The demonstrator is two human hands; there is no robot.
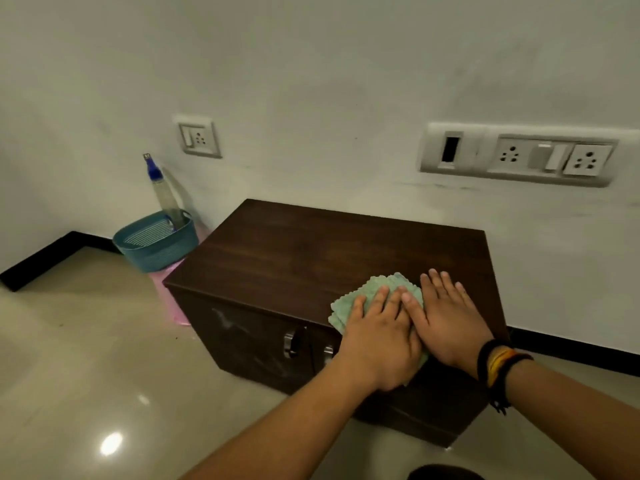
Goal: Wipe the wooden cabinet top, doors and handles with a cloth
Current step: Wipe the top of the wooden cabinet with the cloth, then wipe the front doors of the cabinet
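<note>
A spray bottle (162, 192) stands in a teal basket (156, 244) below a wall socket (199, 138).

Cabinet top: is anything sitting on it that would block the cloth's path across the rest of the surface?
Nothing visible does. The cloth lies at the front edge under the left hand, with the right hand alongside. The rest of the cabinet top looks bare; the basket stands beside it.

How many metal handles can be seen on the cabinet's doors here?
2: one handle on the left door, another handle just right of it, partly hidden by the left hand. The forearms may hide more.
</note>
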